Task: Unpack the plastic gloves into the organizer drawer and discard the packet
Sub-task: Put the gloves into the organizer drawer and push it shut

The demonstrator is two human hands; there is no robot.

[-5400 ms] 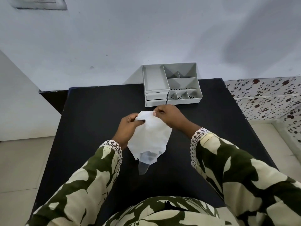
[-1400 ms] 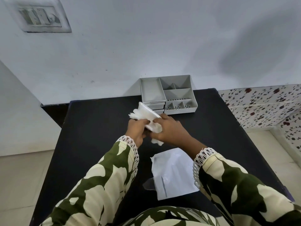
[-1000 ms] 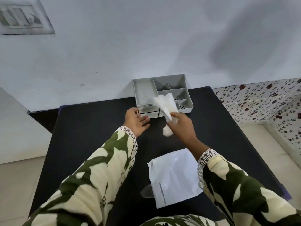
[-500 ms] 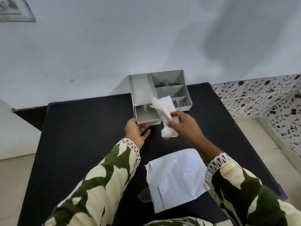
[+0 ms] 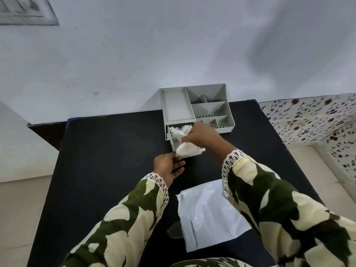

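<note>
The right hand [image 5: 202, 135] grips the crumpled plastic gloves [image 5: 183, 138] inside the pulled-out drawer [image 5: 174, 145] of the organizer [image 5: 178, 106]. The left hand [image 5: 168, 167] is loosely open, touching the drawer front. The packet [image 5: 210, 214] lies flat on the table [image 5: 107, 160].

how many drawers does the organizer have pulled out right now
1. The drawer sticks out from the front left of the organizer, under the long tray, with the gloves in it. The right hand may hide another.
</note>
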